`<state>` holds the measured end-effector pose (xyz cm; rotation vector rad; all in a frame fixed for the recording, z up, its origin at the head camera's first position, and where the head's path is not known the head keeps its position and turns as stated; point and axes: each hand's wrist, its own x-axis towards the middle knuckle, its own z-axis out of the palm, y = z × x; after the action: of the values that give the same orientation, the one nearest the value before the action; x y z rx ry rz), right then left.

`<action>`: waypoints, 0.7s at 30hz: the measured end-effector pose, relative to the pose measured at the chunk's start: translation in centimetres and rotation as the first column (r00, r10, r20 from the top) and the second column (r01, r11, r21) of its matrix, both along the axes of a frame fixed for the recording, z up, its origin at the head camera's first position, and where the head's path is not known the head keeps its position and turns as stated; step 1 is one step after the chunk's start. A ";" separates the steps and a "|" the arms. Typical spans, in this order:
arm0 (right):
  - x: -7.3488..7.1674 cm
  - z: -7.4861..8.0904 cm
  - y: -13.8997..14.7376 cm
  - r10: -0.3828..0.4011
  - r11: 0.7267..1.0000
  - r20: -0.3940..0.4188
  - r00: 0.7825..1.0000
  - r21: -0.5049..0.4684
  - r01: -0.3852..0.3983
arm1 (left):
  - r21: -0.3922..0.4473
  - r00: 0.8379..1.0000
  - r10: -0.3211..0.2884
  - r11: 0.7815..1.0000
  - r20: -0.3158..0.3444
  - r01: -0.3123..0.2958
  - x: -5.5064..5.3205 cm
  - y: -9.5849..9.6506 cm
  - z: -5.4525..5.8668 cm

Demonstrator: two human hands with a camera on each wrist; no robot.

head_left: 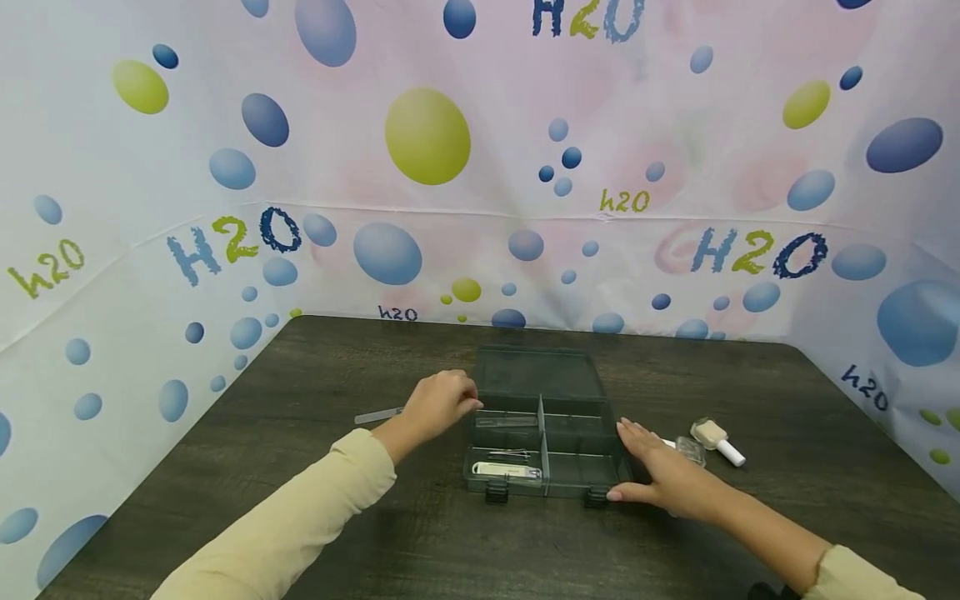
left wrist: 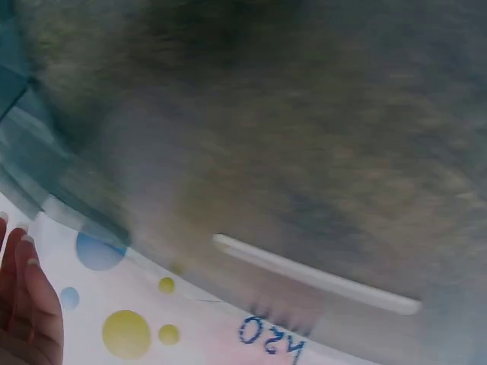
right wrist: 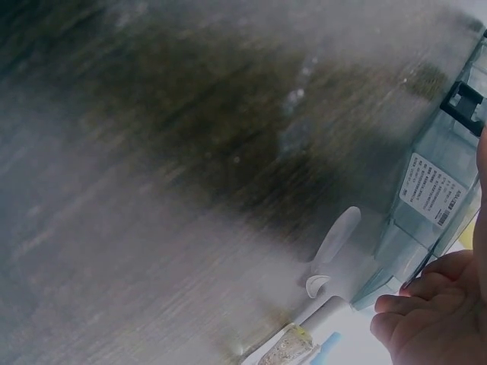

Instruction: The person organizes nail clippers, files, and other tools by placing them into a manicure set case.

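A dark translucent divided box [head_left: 581, 479] stands on the table with its lid [head_left: 540, 372] raised at the back. In its front left compartment lie a nail clipper [head_left: 507, 471] and a small thin metal item [head_left: 510, 454] too small to identify. Something long and flat [head_left: 506, 422] is in the back left compartment. My left hand [head_left: 442, 402] is at the box's left edge, with nothing visible in its fingers. My right hand [head_left: 667, 473] rests along the box's right side, fingers stretched out and thumb near the front corner.
A pale nail file [left wrist: 316, 275] lies on the table left of the box, partly behind my left hand in the head view. Right of the box lie a cream nail polish bottle [head_left: 708, 435] with a white cap and a clear bottle [head_left: 692, 451], partly hidden by my right hand.
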<state>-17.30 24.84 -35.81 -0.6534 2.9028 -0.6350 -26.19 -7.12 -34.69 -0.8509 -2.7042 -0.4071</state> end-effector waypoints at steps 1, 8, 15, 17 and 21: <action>0.0 0.0 0.0 0.000 1.000 0.001 1.000 -0.001 0.000 | 0.016 1.000 0.003 1.000 0.000 -0.003 0.0 -0.3 -0.2; 0.1 0.1 0.0 -0.001 1.000 -0.003 1.000 0.001 0.001 | 0.132 1.000 -0.008 0.991 0.018 0.005 0.3 -2.2 -0.7; 0.1 0.1 0.0 0.001 1.000 -0.006 1.000 0.004 -0.001 | 0.167 0.999 0.020 0.986 0.028 -0.024 0.5 -3.6 -0.9; 0.1 0.1 -0.1 0.000 1.000 -0.004 1.000 0.002 0.000 | 0.162 0.996 0.053 0.985 0.072 -0.064 0.4 -3.9 -0.9; 0.1 0.1 -0.1 0.000 1.000 -0.002 1.000 0.001 0.000 | 0.137 0.988 0.109 0.983 0.106 -0.123 0.3 -4.8 -1.0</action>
<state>-17.22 24.74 -35.76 -0.6545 2.9042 -0.6336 -25.91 -11.88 -35.66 -0.6466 -2.7569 -0.6233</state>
